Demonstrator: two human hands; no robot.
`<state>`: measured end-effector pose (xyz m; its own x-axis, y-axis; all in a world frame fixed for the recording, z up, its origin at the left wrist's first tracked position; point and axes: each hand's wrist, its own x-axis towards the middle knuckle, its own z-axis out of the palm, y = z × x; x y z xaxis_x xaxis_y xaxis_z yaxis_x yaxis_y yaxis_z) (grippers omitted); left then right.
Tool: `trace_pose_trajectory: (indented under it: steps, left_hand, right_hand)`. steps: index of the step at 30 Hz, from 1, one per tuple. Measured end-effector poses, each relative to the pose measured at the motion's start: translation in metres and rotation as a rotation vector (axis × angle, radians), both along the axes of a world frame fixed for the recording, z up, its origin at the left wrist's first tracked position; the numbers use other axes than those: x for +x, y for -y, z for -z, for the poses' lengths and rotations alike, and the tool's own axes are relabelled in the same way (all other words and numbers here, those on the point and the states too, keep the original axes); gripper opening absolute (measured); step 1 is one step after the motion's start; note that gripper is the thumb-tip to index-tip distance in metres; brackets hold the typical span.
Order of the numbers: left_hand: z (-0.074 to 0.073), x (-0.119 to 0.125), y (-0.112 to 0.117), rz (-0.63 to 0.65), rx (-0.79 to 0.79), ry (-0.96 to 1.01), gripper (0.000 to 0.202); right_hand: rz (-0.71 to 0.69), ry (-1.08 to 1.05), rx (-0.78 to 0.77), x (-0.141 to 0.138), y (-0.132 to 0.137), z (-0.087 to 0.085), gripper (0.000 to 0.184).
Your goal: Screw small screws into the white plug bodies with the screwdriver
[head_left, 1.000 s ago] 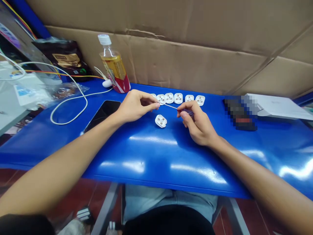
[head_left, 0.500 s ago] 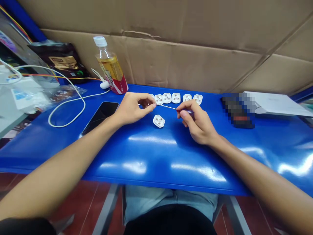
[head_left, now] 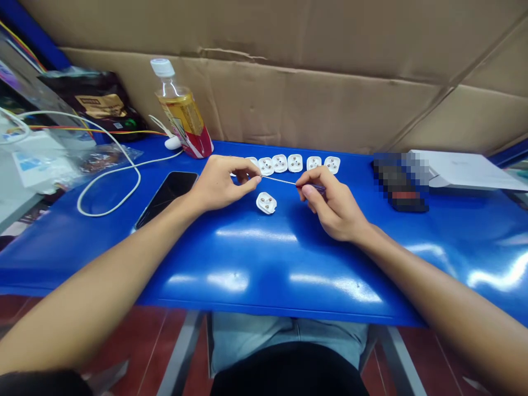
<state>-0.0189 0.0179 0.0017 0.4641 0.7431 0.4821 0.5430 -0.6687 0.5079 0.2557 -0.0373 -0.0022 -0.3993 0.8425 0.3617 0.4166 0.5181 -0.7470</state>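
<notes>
My right hand point(head_left: 330, 206) grips the dark handle of a small screwdriver point(head_left: 289, 182), whose thin metal shaft points left. My left hand point(head_left: 223, 181) pinches the tip of that shaft between thumb and forefinger. Just below the shaft a white plug part point(head_left: 266, 203) with metal contacts lies alone on the blue table point(head_left: 256, 253). Behind the hands several more white plug parts point(head_left: 295, 163) stand in a row.
A black phone point(head_left: 167, 195) lies left of my left hand, beside a looped white cable point(head_left: 124, 187). A drink bottle point(head_left: 181, 113) stands at the back left near dark bags point(head_left: 99, 102). A white box point(head_left: 466, 170) sits at the right. Cardboard point(head_left: 313, 104) walls the back.
Both hands keep the same hold on the screwdriver. The view has shifted slightly, so everything sits a little further left in the picture.
</notes>
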Motion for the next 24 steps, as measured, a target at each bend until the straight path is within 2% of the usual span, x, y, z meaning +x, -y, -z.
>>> trace_pose_trajectory:
  steps: [5,10,13,19,24]
  left_hand:
    - [-0.0011,-0.0018,-0.0006,0.069,0.149,-0.083,0.016]
    - [-0.0006,-0.0051,-0.0019,0.147,0.165,-0.134,0.018]
    - [-0.0009,-0.0062,-0.0019,0.174,0.162,-0.162,0.019]
    - [-0.0015,-0.0058,-0.0005,0.253,0.240,-0.228,0.018]
    - [-0.0031,-0.0006,0.0021,0.263,0.322,-0.182,0.017]
  right_hand:
    - [0.003,-0.010,0.005,-0.0003,-0.0007,-0.0026,0.018]
    - [0.001,0.084,0.190,0.0017,-0.0009,-0.0070,0.006]
    - [0.029,0.082,0.251,0.0034,-0.0005,-0.0071,0.007]
    - [0.062,-0.120,0.109,0.0007,0.0021,-0.0052,0.016]
    - [0.054,-0.223,0.128,-0.0013,0.0021,-0.0045,0.014]
